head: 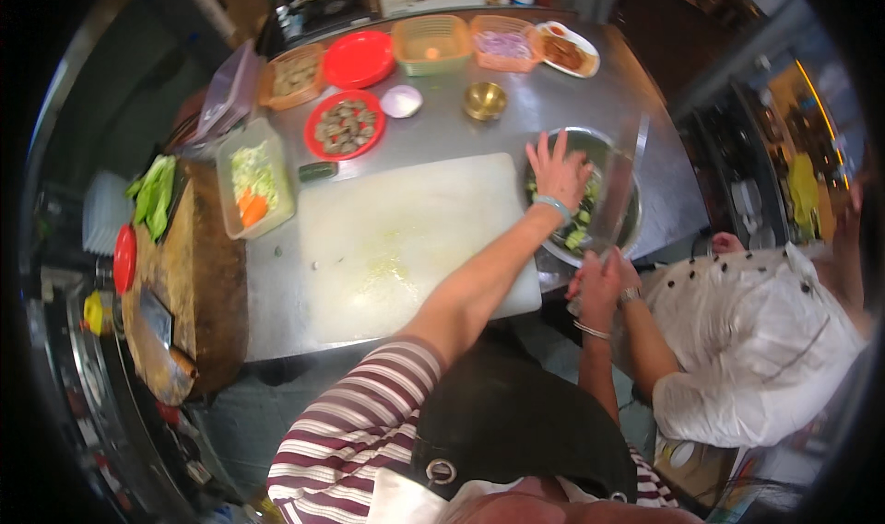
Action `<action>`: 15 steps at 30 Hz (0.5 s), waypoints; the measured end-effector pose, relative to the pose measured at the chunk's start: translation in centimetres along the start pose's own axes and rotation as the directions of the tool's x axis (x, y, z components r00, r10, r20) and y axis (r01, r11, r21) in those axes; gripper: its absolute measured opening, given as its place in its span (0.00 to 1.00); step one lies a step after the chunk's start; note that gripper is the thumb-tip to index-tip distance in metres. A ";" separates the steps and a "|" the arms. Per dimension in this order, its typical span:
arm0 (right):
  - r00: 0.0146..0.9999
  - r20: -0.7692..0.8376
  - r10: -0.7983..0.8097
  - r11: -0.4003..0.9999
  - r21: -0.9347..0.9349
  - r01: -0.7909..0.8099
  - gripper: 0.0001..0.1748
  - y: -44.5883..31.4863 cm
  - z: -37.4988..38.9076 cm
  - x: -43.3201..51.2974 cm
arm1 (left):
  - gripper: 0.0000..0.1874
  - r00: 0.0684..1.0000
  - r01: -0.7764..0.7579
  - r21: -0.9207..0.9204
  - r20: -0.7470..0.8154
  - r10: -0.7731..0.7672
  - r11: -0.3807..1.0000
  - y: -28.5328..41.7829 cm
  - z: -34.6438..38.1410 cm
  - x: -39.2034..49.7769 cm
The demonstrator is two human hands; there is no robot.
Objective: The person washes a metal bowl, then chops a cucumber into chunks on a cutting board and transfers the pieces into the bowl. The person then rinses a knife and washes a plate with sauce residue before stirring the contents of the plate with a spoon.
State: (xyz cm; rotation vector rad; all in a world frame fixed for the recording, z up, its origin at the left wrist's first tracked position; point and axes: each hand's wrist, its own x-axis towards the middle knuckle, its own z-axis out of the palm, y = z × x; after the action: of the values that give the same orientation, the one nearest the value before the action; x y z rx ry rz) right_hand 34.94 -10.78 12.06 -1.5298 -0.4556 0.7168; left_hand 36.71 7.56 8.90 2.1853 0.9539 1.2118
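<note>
My left hand (561, 175), a pale blue bangle at its wrist, reaches over a steel bowl (639, 202) of chopped green vegetable (577, 234). Its fingers are spread, and nothing is seen in its grasp. My right hand (596, 285) is closed around the handle of a large knife (615, 199), the blurred blade standing over the bowl's right side. Left of the bowl lies a wet white cutting board (415, 227) with a few green scraps. A piece of cucumber (318, 172) is by the board's upper left corner.
A co-worker in a white jacket (747, 344) stands close at right, a watch-wearing hand (628, 275) beside my right hand. A cleaver (157, 316) lies on a wooden block (214, 282) at left. Plates, baskets and a brass bowl (485, 101) line the far side.
</note>
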 end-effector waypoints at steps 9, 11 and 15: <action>0.868 0.413 0.277 0.942 0.063 -0.330 0.15 1.8 0.0 -4.0 | 0.14 0.982 0.159 0.194 0.066 -0.175 0.968 -18.2 -19.9 -12.9; 0.819 0.463 0.339 0.941 -0.159 -0.300 0.17 3.1 1.2 -3.8 | 0.12 0.929 0.364 0.270 -0.033 -0.369 0.892 -20.6 -25.3 -16.6; 0.842 0.482 0.242 0.853 -0.519 0.052 0.21 5.6 4.1 -1.7 | 0.13 0.883 0.469 0.271 -0.155 -0.443 0.841 -20.9 -32.3 -23.4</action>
State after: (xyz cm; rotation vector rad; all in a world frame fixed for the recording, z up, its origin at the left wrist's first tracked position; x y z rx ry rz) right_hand 30.20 -9.40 6.93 -1.8535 -1.0679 1.1844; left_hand -7.04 5.56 -1.52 1.9542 1.6811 0.9800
